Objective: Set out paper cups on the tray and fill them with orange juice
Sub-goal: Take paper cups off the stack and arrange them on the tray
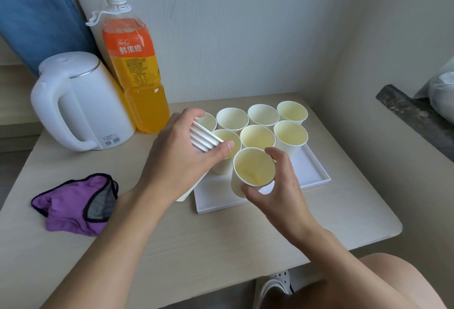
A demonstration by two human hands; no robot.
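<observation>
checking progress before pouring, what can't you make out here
Head view, stack of cups: count hidden by the left hand.
Head view, back-left cup: mostly behind that hand's fingers.
Head view, held cup: base hidden by its own wall and the right hand, so contact with the tray is unclear.

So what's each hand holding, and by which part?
Left-hand grip: the nested cup stack, around its rim end. Right-hand grip: a single cup, by its side wall.
</observation>
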